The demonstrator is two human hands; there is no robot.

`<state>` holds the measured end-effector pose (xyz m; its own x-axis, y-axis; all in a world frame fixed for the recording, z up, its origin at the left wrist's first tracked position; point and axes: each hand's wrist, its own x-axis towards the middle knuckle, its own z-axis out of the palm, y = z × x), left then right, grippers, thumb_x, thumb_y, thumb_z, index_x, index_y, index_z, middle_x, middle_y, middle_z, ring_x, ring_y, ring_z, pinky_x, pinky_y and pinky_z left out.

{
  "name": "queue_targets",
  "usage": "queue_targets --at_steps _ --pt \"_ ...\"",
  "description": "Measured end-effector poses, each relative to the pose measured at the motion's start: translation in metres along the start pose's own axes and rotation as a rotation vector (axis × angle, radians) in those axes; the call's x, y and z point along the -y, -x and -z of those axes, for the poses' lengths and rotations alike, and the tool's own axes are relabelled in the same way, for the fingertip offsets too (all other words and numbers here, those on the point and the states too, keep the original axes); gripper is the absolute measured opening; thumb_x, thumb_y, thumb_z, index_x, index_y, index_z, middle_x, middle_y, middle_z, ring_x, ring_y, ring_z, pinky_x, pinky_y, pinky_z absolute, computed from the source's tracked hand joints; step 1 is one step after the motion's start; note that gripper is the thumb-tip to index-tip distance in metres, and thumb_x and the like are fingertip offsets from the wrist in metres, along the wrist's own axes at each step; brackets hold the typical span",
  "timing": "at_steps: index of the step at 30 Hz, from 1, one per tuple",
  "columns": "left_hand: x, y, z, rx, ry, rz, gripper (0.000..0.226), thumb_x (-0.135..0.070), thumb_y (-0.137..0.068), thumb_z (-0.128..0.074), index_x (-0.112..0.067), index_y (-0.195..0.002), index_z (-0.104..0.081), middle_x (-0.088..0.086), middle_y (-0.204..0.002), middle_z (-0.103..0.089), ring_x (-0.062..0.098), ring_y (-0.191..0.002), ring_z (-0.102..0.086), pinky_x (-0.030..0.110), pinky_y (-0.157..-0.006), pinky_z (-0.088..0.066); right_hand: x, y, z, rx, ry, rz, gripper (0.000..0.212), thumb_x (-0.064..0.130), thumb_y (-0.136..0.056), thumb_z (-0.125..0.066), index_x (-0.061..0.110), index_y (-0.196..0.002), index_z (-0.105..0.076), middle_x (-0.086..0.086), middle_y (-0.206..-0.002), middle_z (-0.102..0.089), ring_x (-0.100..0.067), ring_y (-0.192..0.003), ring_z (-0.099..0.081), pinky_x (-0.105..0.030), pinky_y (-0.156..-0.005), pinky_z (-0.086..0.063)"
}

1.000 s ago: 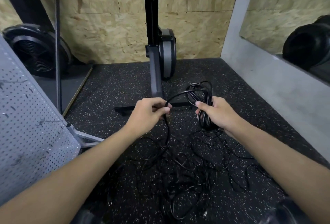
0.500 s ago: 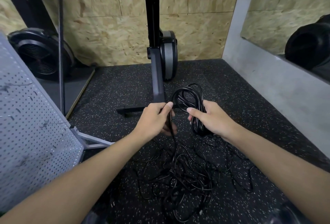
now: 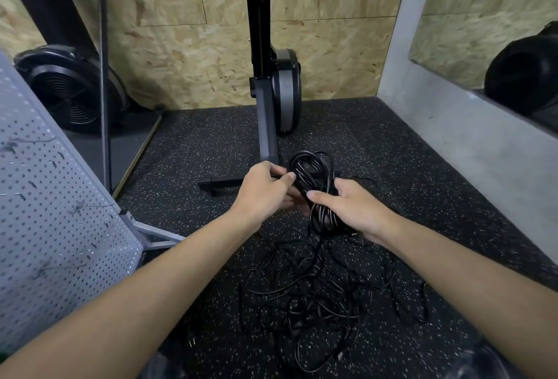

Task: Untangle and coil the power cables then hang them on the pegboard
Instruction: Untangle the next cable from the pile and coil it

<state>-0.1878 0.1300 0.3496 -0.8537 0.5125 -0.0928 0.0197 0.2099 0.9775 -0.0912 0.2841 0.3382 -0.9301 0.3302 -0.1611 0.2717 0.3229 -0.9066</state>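
Coil (image 3: 312, 177): we see a bundle of black cable loops held above the floor (image 3: 205, 149) between both hands, its top arc just in front of the stand's cross bar.
Left hand (image 3: 262, 191): fingers curled, thumb tip on the coil's left side; it pinches the strands there.
Right hand (image 3: 354, 208): wrapped round the coil's lower part, thumb laid across the strands.
Tangle (image 3: 317, 297): loose cable spreads over the floor below the hands, with strands rising to the coil; a plug (image 3: 190, 342) lies at its left fringe, beside the left forearm.
Pegboard (image 3: 54, 227): we find it tilted at the left edge of the view, its grey foot on the floor, well apart from the coil.
Stand (image 3: 265, 125): a black post with a cross bar on the floor, just beyond the hands.
Open room: a band of speckled floor shows between the pegboard's foot and the tangle, and a wider one between the tangle and the grey wall (image 3: 453, 143).
Edges: the floor ends at the chipboard wall (image 3: 196, 61) behind, at the grey wall on the right, and at a pale strip beside the fan (image 3: 69, 91) on the left.
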Motion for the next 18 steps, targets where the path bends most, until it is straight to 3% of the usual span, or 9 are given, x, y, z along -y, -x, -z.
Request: queue_targets --at_steps 3,6,9,11,12,14,18 --pt "0.002 -0.002 0.002 0.005 -0.008 -0.039 0.015 -0.019 -0.107 -0.059 -0.006 -0.113 -0.056 0.012 -0.086 -0.080 0.023 -0.082 -0.079 0.043 -0.081 -0.066 0.002 -0.001 -0.001 0.010 -0.014 -0.004 0.018 0.034 -0.100 -0.067 0.027 -0.117 -0.071 0.006 -0.101 -0.080 -0.012 -0.098 -0.074 -0.036 -0.096 -0.055" --pt "0.007 -0.003 0.006 0.002 -0.062 -0.146 0.024 -0.035 -0.105 -0.061 -0.012 -0.108 -0.060 0.004 -0.095 -0.080 0.017 -0.093 -0.077 0.047 -0.093 -0.058 0.008 0.000 -0.001 -0.014 -0.108 0.019 0.010 0.025 -0.102 -0.066 0.018 -0.104 -0.071 0.004 -0.088 -0.079 -0.012 -0.083 -0.073 -0.028 -0.079 -0.056" --pt "0.020 0.001 0.010 0.141 0.057 -0.093 0.040 -0.047 -0.107 -0.051 -0.010 -0.117 -0.060 0.005 -0.103 -0.080 0.020 -0.105 -0.074 0.051 -0.107 -0.047 0.016 0.004 0.005 -0.027 -0.239 0.051 0.012 0.020 -0.102 -0.066 0.009 -0.100 -0.069 0.000 -0.077 -0.076 -0.017 -0.074 -0.072 -0.031 -0.071 -0.059" --pt "0.034 0.002 0.011 0.276 -0.022 -0.061 0.032 -0.040 -0.108 -0.049 -0.015 -0.123 -0.062 -0.001 -0.112 -0.078 0.018 -0.110 -0.072 0.054 -0.106 -0.051 0.021 0.007 0.008 -0.022 -0.338 0.062 0.014 0.019 -0.102 -0.065 0.004 -0.103 -0.067 -0.001 -0.076 -0.074 -0.016 -0.070 -0.071 -0.029 -0.064 -0.059" --pt "0.041 0.002 0.011 0.361 -0.114 -0.057 0.028 -0.037 -0.105 -0.052 -0.020 -0.125 -0.062 -0.006 -0.115 -0.076 0.012 -0.113 -0.070 0.049 -0.106 -0.053 0.022 0.008 0.009 -0.009 -0.385 0.064 0.015 0.017 -0.102 -0.064 0.002 -0.105 -0.066 -0.001 -0.076 -0.074 -0.016 -0.068 -0.070 -0.027 -0.060 -0.058" --pt "0.051 0.005 0.005 0.529 -0.251 -0.028 0.040 -0.028 -0.091 -0.063 -0.030 -0.132 -0.060 -0.011 -0.124 -0.072 0.006 -0.119 -0.066 0.039 -0.107 -0.052 0.025 0.011 0.009 0.023 -0.439 0.069 0.016 0.015 -0.103 -0.063 -0.001 -0.108 -0.062 -0.002 -0.073 -0.072 -0.016 -0.063 -0.068 -0.027 -0.055 -0.057" --pt "0.061 0.004 -0.006 0.612 -0.349 -0.061 0.054 -0.012 -0.093 -0.073 -0.043 -0.134 -0.057 -0.008 -0.141 -0.062 0.006 -0.135 -0.055 0.043 -0.120 -0.040 0.025 0.012 0.009 0.025 -0.399 0.099 0.015 0.015 -0.104 -0.061 0.000 -0.107 -0.062 0.000 -0.072 -0.071 -0.014 -0.062 -0.068 -0.025 -0.055 -0.056"
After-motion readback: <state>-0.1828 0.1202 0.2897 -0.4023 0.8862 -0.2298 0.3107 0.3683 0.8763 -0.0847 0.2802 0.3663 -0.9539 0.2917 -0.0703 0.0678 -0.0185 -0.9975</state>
